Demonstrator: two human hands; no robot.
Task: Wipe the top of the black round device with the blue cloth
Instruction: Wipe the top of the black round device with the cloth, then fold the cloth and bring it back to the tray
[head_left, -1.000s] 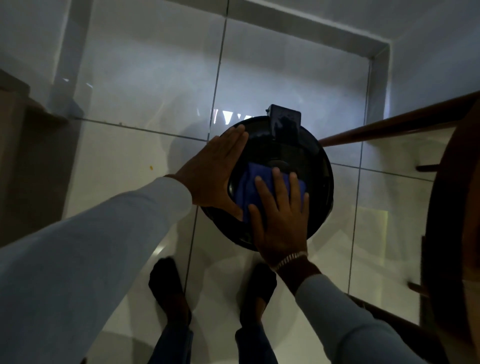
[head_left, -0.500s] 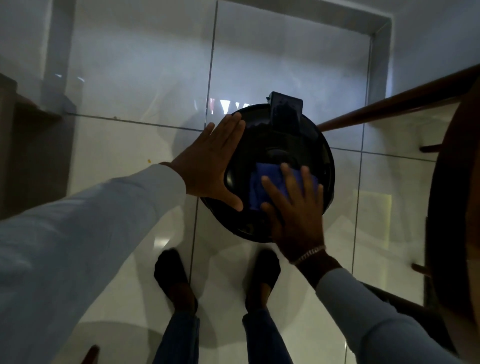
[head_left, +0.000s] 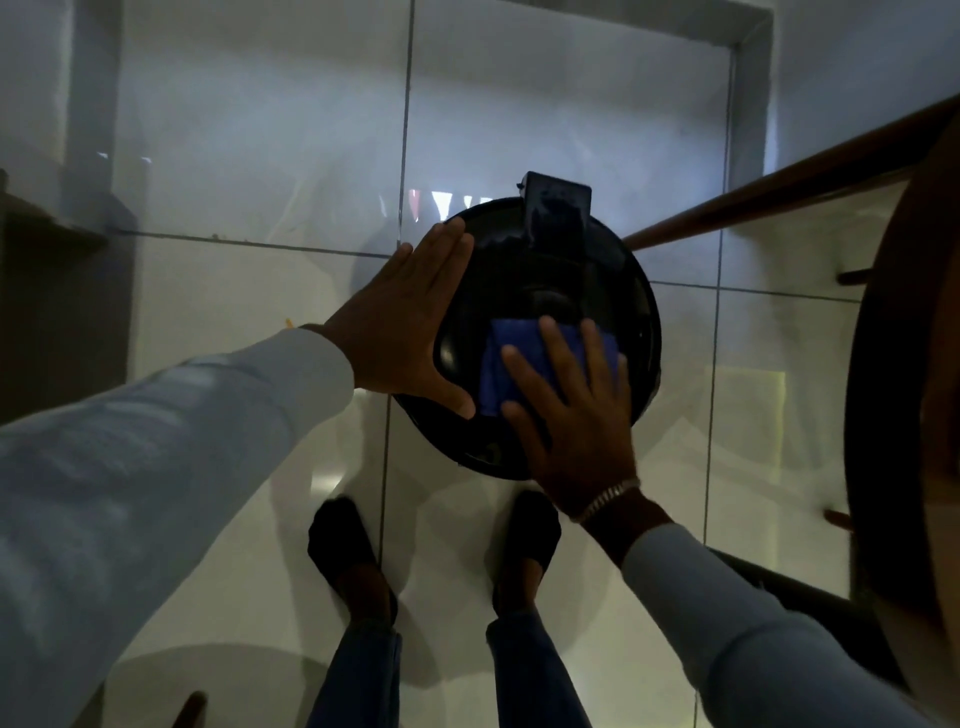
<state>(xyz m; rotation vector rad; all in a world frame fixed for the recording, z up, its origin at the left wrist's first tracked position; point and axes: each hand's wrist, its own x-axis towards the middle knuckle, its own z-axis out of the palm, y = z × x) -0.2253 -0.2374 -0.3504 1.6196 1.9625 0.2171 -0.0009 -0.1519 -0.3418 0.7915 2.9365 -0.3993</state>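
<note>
I have the device (head_left: 550, 291) sitting on the tiled floor (head_left: 260, 291) just ahead of my feet (head_left: 436, 551), with a chair leg (head_left: 779, 192) running off to the right. My left hand (head_left: 410, 332) lies flat and open against the device's left edge, fingers together, grasping nothing, only steadying it. My right hand (head_left: 571, 410) is spread palm-down on the cloth (head_left: 511, 364), which lies on the near half of the top; the grip here is a flat press with splayed fingers rather than a clench, so the cloth is pinned, not pinched. Compared with a second ago, the cloth and my right hand have travelled rightward across the lid, from hard against my left thumb toward the middle and right side, while my left hand has barely shifted. I read that as a wiping stroke under way: the near left part of the top has been passed over, and the far half, around the raised black block (head_left: 557, 213) at the back rim, looks untouched by the cloth. The light is dim, so I cannot tell whether the surface is coming clean. Next I would judge it needs strokes carried up toward that block and around the right rim.
</note>
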